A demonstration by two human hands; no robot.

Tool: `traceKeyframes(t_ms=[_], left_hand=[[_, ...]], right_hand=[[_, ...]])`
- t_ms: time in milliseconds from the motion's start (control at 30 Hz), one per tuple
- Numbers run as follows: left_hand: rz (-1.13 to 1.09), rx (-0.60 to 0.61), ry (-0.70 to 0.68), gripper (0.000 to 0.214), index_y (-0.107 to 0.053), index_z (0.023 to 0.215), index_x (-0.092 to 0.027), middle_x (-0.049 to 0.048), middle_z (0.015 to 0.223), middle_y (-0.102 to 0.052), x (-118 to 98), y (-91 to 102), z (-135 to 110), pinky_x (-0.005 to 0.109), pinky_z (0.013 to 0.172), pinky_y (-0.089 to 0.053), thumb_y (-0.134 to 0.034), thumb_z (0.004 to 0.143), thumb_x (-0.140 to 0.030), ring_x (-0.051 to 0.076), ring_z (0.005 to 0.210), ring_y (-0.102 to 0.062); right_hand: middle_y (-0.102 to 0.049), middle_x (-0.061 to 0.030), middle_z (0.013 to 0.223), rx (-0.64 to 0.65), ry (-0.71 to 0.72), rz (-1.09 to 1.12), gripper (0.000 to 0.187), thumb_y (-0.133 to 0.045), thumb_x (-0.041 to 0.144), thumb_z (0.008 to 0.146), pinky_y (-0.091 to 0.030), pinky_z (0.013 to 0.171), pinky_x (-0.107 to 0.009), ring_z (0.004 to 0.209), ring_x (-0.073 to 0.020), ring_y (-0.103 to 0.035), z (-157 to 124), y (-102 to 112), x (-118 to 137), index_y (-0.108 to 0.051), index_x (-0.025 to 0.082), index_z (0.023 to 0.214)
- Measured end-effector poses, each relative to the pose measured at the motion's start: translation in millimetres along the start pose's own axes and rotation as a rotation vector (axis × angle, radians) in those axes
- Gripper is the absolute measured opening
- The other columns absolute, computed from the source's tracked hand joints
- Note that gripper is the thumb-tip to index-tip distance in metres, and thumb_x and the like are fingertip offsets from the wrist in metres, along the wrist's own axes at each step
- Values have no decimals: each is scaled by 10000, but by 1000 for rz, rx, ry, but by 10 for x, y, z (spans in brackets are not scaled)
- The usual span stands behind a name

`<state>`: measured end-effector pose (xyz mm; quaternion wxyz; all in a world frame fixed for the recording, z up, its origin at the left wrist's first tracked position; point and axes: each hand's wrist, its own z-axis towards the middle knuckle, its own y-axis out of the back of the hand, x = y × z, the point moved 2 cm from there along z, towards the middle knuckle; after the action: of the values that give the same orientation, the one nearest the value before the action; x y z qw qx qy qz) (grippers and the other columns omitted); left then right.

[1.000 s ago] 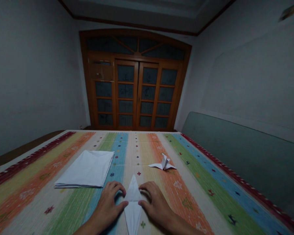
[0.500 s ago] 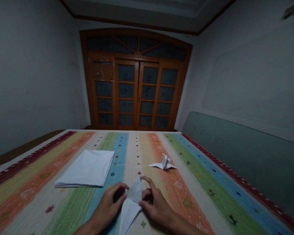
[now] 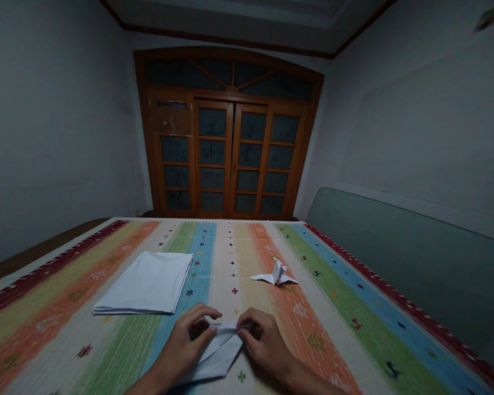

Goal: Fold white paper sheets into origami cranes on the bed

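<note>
A folded piece of white paper (image 3: 220, 355) lies near the table's front edge between my hands. My left hand (image 3: 185, 343) pinches its upper left part between thumb and fingers. At the paper's upper right corner, the thumb and forefinger of my right hand (image 3: 264, 341) close on a fold. The paper's lower left part is partly hidden behind my left hand. Farther off to the right stands a white origami crane (image 3: 276, 274), its wings spread, touched by neither hand.
To the left, a stack of white paper sheets (image 3: 148, 282) rests on the striped tablecloth (image 3: 119, 356). A pale green panel (image 3: 395, 247) runs along the table's right side. Wooden doors with glass panes (image 3: 233, 153) stand beyond the far edge.
The paper's tall pointed top has been folded down, so its upper edge is now flat and lower. My right forefinger has come down from the tip to pinch the right corner.
</note>
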<state>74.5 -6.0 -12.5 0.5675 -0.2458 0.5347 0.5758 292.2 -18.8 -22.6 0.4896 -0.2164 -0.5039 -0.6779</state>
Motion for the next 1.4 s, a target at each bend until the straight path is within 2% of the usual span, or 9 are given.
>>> traceKeyframes(t_ms=[133,200,433,633,733,833,967,1100,1400], left_hand=[[-46,-8,79,387,-682,1155,-203,68,1041,-709,62,-2,-4,291,715,-515,-720,804,-361,199,787,-650],[-57,7,108,425,-648,1200,-214,53,1000,-709,58,-12,-20,293,721,-514,-718,800,-338,209,805,-659],[75,43,47,198,-688,1016,-208,27,885,-692,-53,-36,-53,283,690,-468,-645,861,-325,207,772,-625],[57,49,88,243,-732,993,-191,46,917,-744,-16,-4,-1,276,657,-456,-655,853,-373,198,724,-625],[45,76,161,287,-760,931,-166,44,831,-745,16,14,35,256,577,-415,-658,834,-416,182,641,-601],[106,100,191,260,-786,910,-164,30,758,-736,31,22,50,261,601,-432,-657,811,-368,196,665,-618],[304,73,107,177,-810,867,-217,36,814,-745,30,31,35,339,782,-493,-664,779,-262,252,823,-654],[312,52,-27,190,-805,847,-248,63,974,-745,26,36,8,394,934,-486,-663,770,-149,283,989,-661],[398,92,-125,179,-777,920,-233,60,909,-757,69,28,-36,362,832,-505,-640,869,-131,264,902,-680]], right_hand=[[-715,-33,749,-72,-26,30,127,-598,106,775,-472,665,-264,696,-189,-647,21,12,-33,-702,178,790],[-712,-31,744,-90,-30,36,124,-597,114,774,-478,666,-266,692,-190,-647,25,12,-51,-700,181,790],[-722,-42,768,-69,-3,5,124,-580,139,796,-486,670,-270,722,-199,-666,10,17,-44,-694,186,806],[-713,-33,768,-9,17,-38,105,-587,145,813,-469,677,-268,712,-189,-652,8,34,23,-688,175,818],[-708,-20,747,34,-27,-60,80,-625,177,832,-452,653,-261,687,-180,-638,12,16,15,-705,174,828],[-735,-39,802,66,-45,-106,90,-652,166,834,-471,702,-282,752,-198,-664,12,-5,-19,-740,176,842],[-745,-55,897,106,39,-124,183,-651,77,798,-496,815,-322,889,-225,-679,0,-21,-54,-763,193,883],[-730,-64,930,127,98,-174,255,-631,20,793,-497,847,-337,943,-236,-663,-20,-28,-38,-762,201,914],[-689,-78,955,145,105,-301,307,-614,-23,829,-509,801,-311,922,-230,-653,-59,-41,13,-779,192,971]])
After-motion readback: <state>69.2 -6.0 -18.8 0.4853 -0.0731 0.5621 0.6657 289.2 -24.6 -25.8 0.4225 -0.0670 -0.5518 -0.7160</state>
